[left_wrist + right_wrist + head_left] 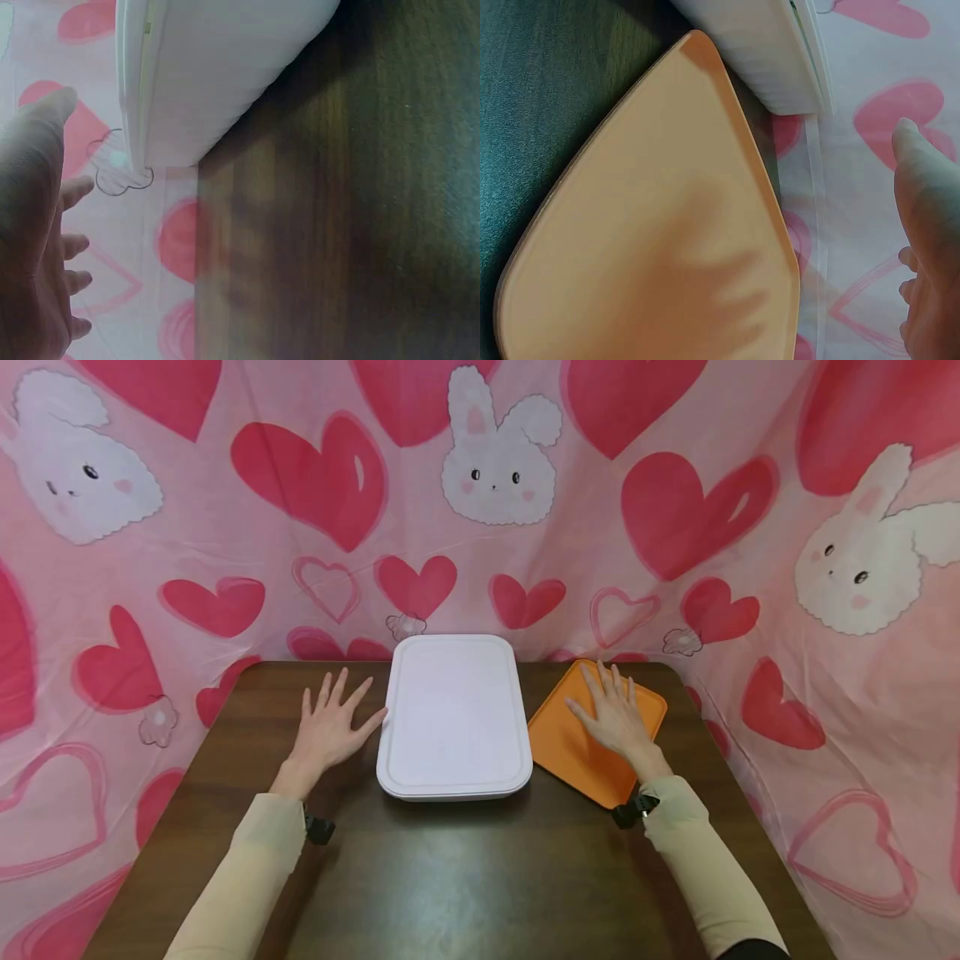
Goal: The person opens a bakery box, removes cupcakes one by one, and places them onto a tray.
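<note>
A white lidded box (454,714) stands at the back middle of the table, its lid on. To its left my left hand (330,727) is spread wide, the thumb tip close to the box's edge; from the left wrist view the hand (37,225) hovers above the table, apart from the box wall (217,67). On the right lies an orange tray (577,752), turned at an angle. Over it my right hand (617,718) spreads its fingers, holding nothing. The right wrist view shows this hand's shadow on the tray (645,165), with the hand (930,232) raised above.
The dark wooden table (442,877) extends in front of the box. A pink curtain (420,518) with hearts and rabbits hangs behind and along both sides. The tray's left corner lies close beside the box.
</note>
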Tool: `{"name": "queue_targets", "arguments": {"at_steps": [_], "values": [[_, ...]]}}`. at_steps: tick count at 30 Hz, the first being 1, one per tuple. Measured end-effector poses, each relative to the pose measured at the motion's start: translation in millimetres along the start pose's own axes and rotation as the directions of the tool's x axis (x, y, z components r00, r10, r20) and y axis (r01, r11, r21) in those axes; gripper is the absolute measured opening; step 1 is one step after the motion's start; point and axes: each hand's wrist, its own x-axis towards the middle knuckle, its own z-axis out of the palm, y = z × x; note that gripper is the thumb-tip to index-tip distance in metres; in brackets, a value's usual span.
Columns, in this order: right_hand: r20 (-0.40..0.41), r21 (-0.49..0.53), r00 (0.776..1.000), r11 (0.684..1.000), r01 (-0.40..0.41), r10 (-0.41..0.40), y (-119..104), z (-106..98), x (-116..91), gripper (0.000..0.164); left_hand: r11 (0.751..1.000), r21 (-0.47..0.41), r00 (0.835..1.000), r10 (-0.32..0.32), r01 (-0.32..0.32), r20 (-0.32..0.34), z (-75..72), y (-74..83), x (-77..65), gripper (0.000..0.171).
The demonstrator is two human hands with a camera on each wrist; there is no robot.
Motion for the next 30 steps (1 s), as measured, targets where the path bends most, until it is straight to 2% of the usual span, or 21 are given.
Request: {"name": "queue_targets", "arguments": {"at_steps": [5, 9, 12, 16, 19, 22, 30], "values": [[-0.001, 0.011, 1.000, 1.000, 0.006, -0.006, 2.9, 2.4, -1.7, 0.085, 1.000, 0.001, 1.000, 0.027, -0.027, -0.010, -1.5, 7.2, 0.8, 0.087], [0.015, 0.024, 1.000, 1.000, 0.008, -0.008, 5.1, 4.6, -6.9, 0.085, 0.999, 0.005, 0.999, 0.041, -0.041, 0.007, -1.3, 17.8, -3.0, 0.088], [0.025, 0.029, 1.000, 1.000, 0.001, -0.002, 8.4, 5.6, -13.2, 0.086, 0.997, 0.015, 0.997, 0.070, -0.071, 0.023, 1.2, 33.3, -3.3, 0.087], [0.034, 0.026, 0.999, 0.999, -0.020, 0.019, 18.3, 7.3, -23.1, 0.087, 0.987, 0.040, 0.987, 0.157, -0.158, 0.033, 5.0, 64.7, 4.0, 0.084], [0.028, 0.018, 0.999, 0.999, -0.033, 0.032, 27.1, 8.7, -28.9, 0.087, 0.972, 0.053, 0.973, 0.228, -0.230, 0.033, 5.6, 88.6, 13.7, 0.083], [0.025, 0.013, 0.999, 0.999, -0.046, 0.045, 34.7, 9.9, -34.1, 0.087, 0.955, 0.059, 0.956, 0.286, -0.290, 0.063, 8.2, 109.4, 24.7, 0.083], [0.052, -0.018, 0.987, 0.989, -0.148, 0.149, 54.5, 10.5, -48.7, 0.086, 0.888, 0.119, 0.888, 0.420, -0.445, 0.186, 37.1, 158.9, 56.7, 0.082]]}}
